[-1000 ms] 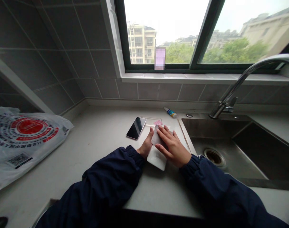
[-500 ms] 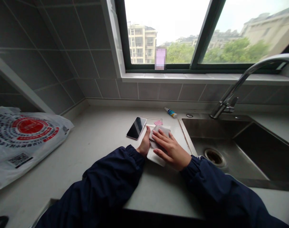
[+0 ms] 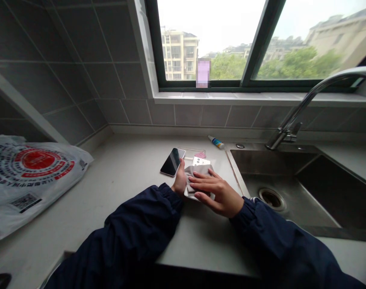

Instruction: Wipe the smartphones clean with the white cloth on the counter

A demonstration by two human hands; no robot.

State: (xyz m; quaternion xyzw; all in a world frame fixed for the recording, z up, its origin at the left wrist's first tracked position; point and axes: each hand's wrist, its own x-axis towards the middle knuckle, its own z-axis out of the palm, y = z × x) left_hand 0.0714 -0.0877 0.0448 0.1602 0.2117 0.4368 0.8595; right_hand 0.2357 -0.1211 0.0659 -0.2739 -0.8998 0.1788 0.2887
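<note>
A white phone (image 3: 199, 161) lies back side up, its camera lenses showing at the top end. My left hand (image 3: 179, 180) is closed around its left edge, thumb on top. Over its middle and lower part lies a crumpled grey cloth (image 3: 189, 171). My right hand (image 3: 217, 194) holds this cloth against the phone, fingers stretched across it; what its fingertips grip underneath is hidden. Just left of my left hand, a second phone (image 3: 172, 161) rests on the counter with its dark screen up.
Behind the hands lie a pink piece (image 3: 200, 154) and a small blue and white tube (image 3: 216, 142). To the right is a steel sink (image 3: 287, 218) with a curved faucet (image 3: 306, 98). A printed plastic bag (image 3: 59, 176) sits on the counter (image 3: 125, 172) at left.
My right hand and the cloth have slid down the white phone, uncovering its camera end. My left hand has shifted slightly left, still gripping the phone's edge.
</note>
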